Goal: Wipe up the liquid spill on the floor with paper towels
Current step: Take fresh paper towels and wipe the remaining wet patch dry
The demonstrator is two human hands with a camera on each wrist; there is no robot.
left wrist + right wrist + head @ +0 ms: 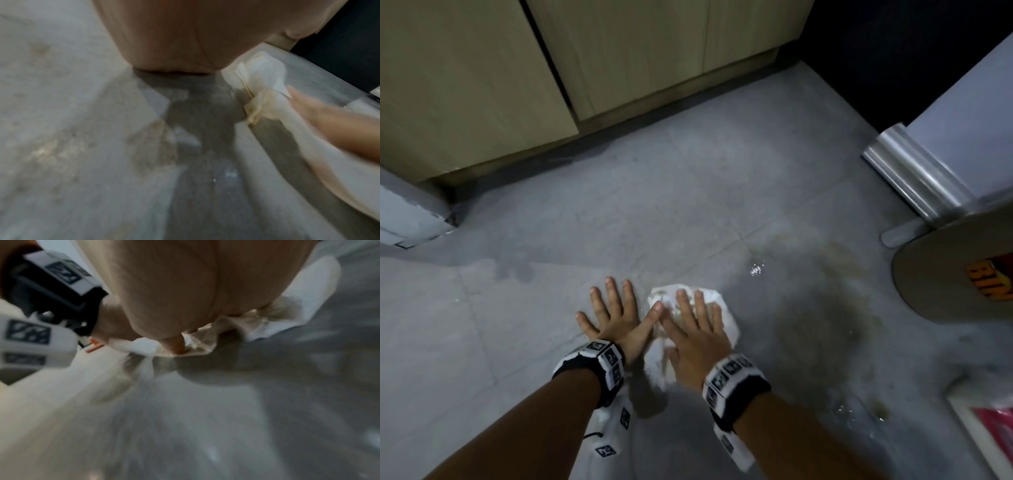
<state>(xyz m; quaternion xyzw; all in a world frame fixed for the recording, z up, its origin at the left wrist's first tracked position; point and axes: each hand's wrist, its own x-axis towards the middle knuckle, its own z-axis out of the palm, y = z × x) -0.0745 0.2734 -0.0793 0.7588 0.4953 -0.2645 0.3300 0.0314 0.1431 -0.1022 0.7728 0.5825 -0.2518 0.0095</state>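
Note:
A white wad of paper towels (726, 317) lies on the grey floor, stained yellowish in places (261, 91) (273, 316). My right hand (693, 325) presses flat on it with straight, spread fingers. My left hand (613, 311) lies flat on the bare floor just left of the towels, its thumb touching their edge. A dark, brownish wet patch of spill (822, 315) spreads over the floor to the right of the towels, with a glinting droplet (756, 270) above it. Both wrist views are blurred.
Wooden cabinet doors (619, 58) line the far side. A metal-based appliance or door (914, 174) stands at right, with a round grey object (941, 277) beside it. A red and white package (989, 428) lies at the lower right. Faint damp marks (513, 272) show at left.

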